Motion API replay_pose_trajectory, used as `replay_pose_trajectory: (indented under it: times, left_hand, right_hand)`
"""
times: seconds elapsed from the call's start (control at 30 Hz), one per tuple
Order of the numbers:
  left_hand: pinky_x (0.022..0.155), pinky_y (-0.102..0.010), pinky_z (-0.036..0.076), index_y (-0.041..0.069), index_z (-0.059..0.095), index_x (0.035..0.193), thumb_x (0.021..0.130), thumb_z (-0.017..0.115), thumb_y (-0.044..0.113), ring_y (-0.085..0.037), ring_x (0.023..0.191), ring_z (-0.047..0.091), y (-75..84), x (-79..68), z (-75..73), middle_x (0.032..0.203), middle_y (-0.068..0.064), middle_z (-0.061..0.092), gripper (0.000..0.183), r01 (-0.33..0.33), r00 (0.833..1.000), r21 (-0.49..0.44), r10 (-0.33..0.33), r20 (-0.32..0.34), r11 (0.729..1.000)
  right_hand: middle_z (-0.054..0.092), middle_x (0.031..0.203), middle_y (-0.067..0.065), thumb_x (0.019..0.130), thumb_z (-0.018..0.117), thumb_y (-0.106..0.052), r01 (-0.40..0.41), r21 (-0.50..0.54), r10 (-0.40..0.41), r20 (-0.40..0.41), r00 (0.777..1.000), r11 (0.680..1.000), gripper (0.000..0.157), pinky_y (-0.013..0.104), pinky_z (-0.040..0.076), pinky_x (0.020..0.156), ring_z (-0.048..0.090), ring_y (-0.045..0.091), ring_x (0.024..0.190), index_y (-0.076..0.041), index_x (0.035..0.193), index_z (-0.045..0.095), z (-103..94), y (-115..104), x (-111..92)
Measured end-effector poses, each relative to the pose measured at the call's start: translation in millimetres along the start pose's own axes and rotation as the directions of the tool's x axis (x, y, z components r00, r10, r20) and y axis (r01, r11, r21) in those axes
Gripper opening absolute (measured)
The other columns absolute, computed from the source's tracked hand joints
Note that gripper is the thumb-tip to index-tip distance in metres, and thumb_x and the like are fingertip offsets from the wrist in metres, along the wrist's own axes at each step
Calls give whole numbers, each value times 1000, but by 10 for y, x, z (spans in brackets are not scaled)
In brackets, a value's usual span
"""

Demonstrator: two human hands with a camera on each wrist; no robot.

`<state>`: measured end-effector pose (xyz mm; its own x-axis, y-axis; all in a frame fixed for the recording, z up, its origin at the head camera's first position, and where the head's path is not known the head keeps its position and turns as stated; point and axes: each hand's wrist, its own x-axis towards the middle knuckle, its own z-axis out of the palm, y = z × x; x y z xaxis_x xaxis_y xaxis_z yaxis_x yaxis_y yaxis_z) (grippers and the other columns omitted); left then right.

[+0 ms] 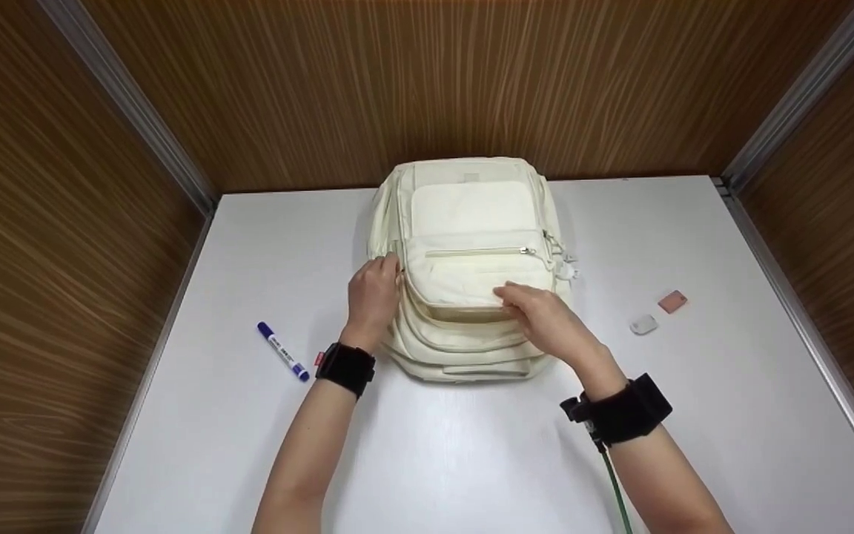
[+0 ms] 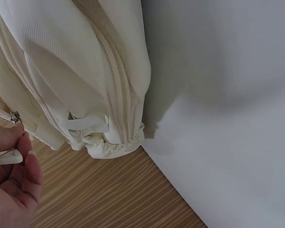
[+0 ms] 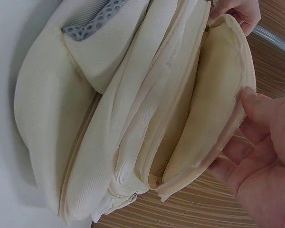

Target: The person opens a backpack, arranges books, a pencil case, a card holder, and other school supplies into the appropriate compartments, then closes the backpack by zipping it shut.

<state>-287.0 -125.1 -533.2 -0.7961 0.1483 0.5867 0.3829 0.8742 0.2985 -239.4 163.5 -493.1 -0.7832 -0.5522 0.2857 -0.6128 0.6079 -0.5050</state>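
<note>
A cream backpack [image 1: 475, 211] lies on the white table with its front pocket [image 3: 213, 95] unzipped and gaping. At the left end of that pocket's zipper, my left hand [image 1: 375, 293] pinches a zipper pull [image 2: 9, 156] between thumb and fingers, right by the metal slider [image 2: 14, 116]. My right hand [image 1: 545, 319] grips the edge of the pocket's front flap [image 3: 237, 114], thumb on the inner side and fingers behind it, holding the flap away from the bag. The pocket's pale lining shows in the right wrist view.
A blue-capped marker [image 1: 283, 351] lies left of the backpack. To the right are a small white object [image 1: 643, 324] and a small pink block [image 1: 672, 301]. Wood-grain panels [image 1: 427, 89] stand behind and beside the table [image 1: 457, 460]. A green cable [image 1: 616, 482] trails from the right wristband.
</note>
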Motion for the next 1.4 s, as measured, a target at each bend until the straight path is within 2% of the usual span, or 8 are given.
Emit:
replay_pose_trajectory:
  times: [0.3,0.53,0.67,0.83,1.0,1.1,1.17,1.4]
  left_hand:
    - [60,-43,52,-1,59,85,83,63,-12,-33,68,63,-87,213,48,74,-15,62,12,-29,1000,70,29,0,997]
    - [57,-45,50,-1,57,81,81,63,-14,-35,66,62,-122,323,110,71,-16,60,15,16,1000,88,-15,-8,996]
    - [55,-46,49,0,57,78,83,63,-10,-35,63,62,-102,375,102,69,-15,61,13,42,999,111,-42,-8,993]
    - [70,-45,49,0,65,90,85,62,-10,-33,81,65,-51,400,-37,85,-14,66,12,41,992,10,-42,119,999]
    - [104,-42,38,3,63,119,76,60,-21,-31,124,51,-5,308,-167,126,-14,61,49,-49,945,-270,132,300,962]
    - [113,-43,27,6,59,131,79,66,-15,-32,137,38,35,238,-185,142,-14,52,57,-81,898,-325,210,387,942]
    - [113,-46,26,8,59,133,83,68,-8,-31,138,38,49,209,-166,143,-12,51,53,-98,889,-313,225,399,945]
    - [106,-52,35,8,69,110,84,69,-3,-31,117,60,52,174,-122,120,-11,68,28,-179,936,-261,246,251,949]
  right_hand:
    - [70,109,13,94,62,2,73,29,-73,-20,997,997,22,43,51,89,66,30,104,1,116,63,-18,-1,-8]
    - [68,116,13,96,60,0,38,42,-39,20,999,998,23,42,47,97,61,30,114,-1,119,63,-23,-8,-17]
    - [69,113,11,97,58,-1,9,49,-10,25,1000,999,20,40,50,91,65,27,106,-2,117,63,-37,-4,-19]
    - [68,119,10,101,52,-7,-50,83,49,18,999,995,5,42,52,87,65,29,108,-5,99,57,-76,-9,-19]
    - [69,118,10,102,51,-9,-50,85,51,-18,999,995,8,44,52,86,64,31,108,-4,97,55,-161,-32,6]
    - [70,115,10,102,52,-10,-28,72,32,-53,998,997,8,43,53,83,66,31,105,-4,98,56,-204,-45,43]
    - [70,113,10,102,52,-9,-16,60,20,-67,998,998,8,42,54,80,67,31,101,-4,99,56,-216,-53,71]
    - [72,102,11,99,56,-7,-53,10,54,-159,986,999,2,42,54,71,69,29,89,-5,100,56,-176,-58,128]
